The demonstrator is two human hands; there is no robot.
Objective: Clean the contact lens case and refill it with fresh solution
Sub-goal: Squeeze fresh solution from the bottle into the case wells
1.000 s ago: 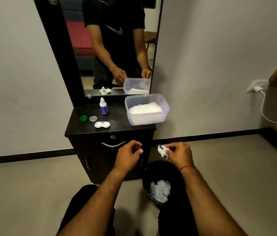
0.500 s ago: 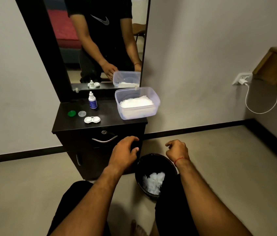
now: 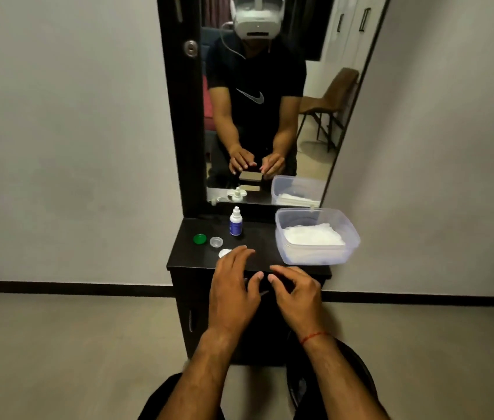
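The white contact lens case (image 3: 224,253) lies on the black dresser top (image 3: 258,253), mostly hidden behind the fingers of my left hand (image 3: 235,286). That hand hovers over the dresser's front edge with straight fingers and holds nothing. My right hand (image 3: 295,294) is beside it, fingers loosely curled and empty. A small solution bottle (image 3: 235,225) with a blue label stands upright behind the case. A green cap (image 3: 199,238) and a clear cap (image 3: 216,241) lie to the left of the case.
A clear plastic tub (image 3: 317,236) with white tissues sits on the dresser's right side. A tall mirror (image 3: 270,98) rises behind it. The black bin (image 3: 361,377) with used tissues stands on the floor by my right forearm.
My right hand let the crumpled tissue drop into the bin. Both hands rose from over the bin to the dresser's front edge, and my view lifted toward the mirror.
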